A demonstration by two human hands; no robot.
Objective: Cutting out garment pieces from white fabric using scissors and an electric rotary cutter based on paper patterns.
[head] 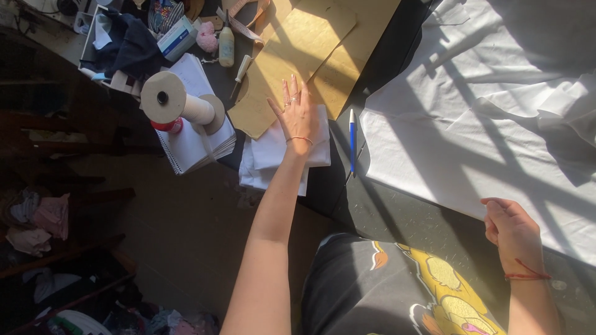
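L hand (299, 113) is stretched out to the far side of the dark work table (397, 217), fingers spread flat and apart, palm down, gripping nothing: it presses on a small stack of white fabric pieces (273, 158) and its fingertips reach onto the edge of a brown cardboard pattern (292, 49). The stack sits at the table's L edge, partly hanging over it, w/ the pattern overlapping its top. R hand (512, 229) is near the body at the lower R, fingers curled in w/ the edge of a big white cloth (484, 124) at the fingertips; can't tell if it's really pinched or just touched. A red thread bracelet sits on that wrist. The cloth covers most of the table's R side, wrinkled, striped by sun and shadow. Between the 2 fabrics lies a blue-and-white pen (352, 139), just beside the cloth's L edge, apart from both hands. Left of the stack: a large spool of off-white thread (177, 102) lying on a spiral notebook (198, 136), near the L hand but not touching. Farther back: a small bottle (226, 44), a pink fuzzy thing (207, 37) and a white-handled tool (241, 69) by the pattern.
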